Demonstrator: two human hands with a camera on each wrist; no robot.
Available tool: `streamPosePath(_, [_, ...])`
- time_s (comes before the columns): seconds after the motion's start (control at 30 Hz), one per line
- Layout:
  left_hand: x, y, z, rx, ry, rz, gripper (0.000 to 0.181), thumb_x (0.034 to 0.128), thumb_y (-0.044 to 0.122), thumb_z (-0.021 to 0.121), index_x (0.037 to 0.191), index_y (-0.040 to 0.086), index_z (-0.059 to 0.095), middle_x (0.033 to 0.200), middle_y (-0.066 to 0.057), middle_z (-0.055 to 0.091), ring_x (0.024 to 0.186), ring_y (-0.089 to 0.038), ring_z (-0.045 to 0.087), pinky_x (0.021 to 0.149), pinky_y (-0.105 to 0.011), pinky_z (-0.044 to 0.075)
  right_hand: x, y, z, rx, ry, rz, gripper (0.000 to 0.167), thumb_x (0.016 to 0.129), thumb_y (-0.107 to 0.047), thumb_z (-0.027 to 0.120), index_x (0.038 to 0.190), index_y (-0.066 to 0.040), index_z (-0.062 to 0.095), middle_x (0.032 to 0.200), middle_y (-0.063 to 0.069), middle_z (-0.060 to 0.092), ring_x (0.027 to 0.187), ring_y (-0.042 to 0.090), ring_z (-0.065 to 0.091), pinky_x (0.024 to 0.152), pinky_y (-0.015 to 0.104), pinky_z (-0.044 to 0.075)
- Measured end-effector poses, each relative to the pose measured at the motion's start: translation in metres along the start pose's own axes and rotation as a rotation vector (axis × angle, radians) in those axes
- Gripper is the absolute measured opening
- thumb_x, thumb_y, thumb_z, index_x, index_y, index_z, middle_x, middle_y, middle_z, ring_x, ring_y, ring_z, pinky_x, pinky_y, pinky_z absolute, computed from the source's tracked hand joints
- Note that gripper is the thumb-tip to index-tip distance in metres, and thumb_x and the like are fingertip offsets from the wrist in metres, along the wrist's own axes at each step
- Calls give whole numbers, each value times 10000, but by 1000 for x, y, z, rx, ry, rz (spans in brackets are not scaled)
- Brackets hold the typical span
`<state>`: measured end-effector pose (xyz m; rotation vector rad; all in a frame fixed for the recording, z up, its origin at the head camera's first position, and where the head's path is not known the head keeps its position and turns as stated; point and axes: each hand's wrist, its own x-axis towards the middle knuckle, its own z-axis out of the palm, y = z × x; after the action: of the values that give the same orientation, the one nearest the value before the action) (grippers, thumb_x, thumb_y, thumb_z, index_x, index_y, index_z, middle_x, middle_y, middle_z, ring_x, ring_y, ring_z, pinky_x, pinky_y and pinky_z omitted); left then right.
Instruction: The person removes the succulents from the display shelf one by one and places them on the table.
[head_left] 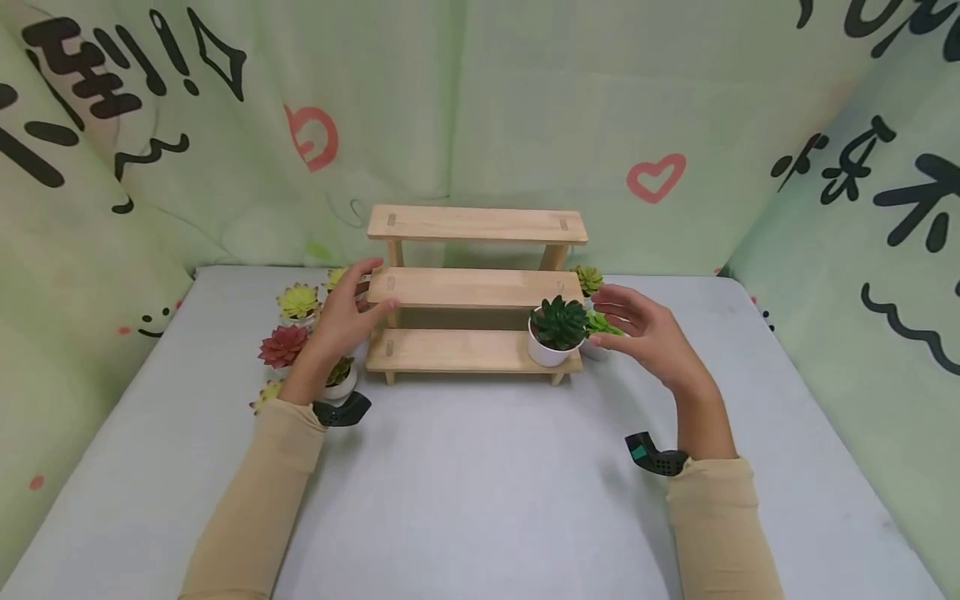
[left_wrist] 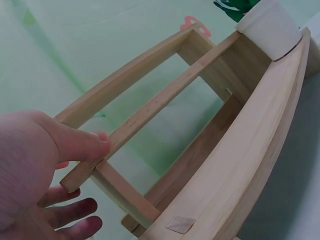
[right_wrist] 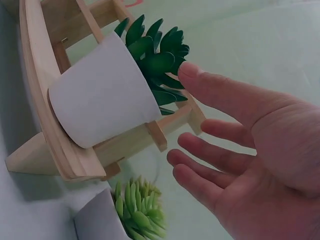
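A three-tier wooden stand [head_left: 474, 288] stands on the table. At the left end of its middle shelf is my left hand [head_left: 347, 313], with the thumb [left_wrist: 82, 142] over the shelf and the other fingers loosely spread beyond the end. A dark green succulent in a white pot [head_left: 550, 353] sits at the right end of the bottom shelf. My right hand [head_left: 651, 333] is just right of it, fingers relaxed and holding nothing. In the right wrist view, the thumb tip overlaps the leaves [right_wrist: 159, 65]; contact is unclear. Below that hand shows a light green succulent [right_wrist: 139, 210].
Left of the stand are several potted succulents, among them a red one [head_left: 283, 345] and a yellow-green one [head_left: 298, 300], partly behind my left arm. Another green succulent [head_left: 589, 278] stands behind the stand's right side. Printed curtains [head_left: 540, 125] surround the white table [head_left: 465, 483].
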<state>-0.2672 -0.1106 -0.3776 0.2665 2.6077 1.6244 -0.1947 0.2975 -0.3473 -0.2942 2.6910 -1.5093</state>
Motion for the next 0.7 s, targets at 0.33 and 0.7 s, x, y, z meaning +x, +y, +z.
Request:
streamPosePath(0.33, [1,-2,0,2,-9,23,680,930,268,648,1505,172,299,1556,-117,303,1421,-326,338,1159,-490,336,2,-3,16,15,-85,-15,772,819,-162,778,1472,-83,374,1501,128,403,1329,330,469,1107,487,387])
streamPosePath(0.7, [-1,-1,0,3,-6,17,682,932,268,645,1505,164,290,1552,-124,301,1413,-336,347,1153,-499,342,5,-8,24,-13,-76,-22,820,773,-135,815,1469,-104,383,1523,128,355,1335,363,456,1114,484,383])
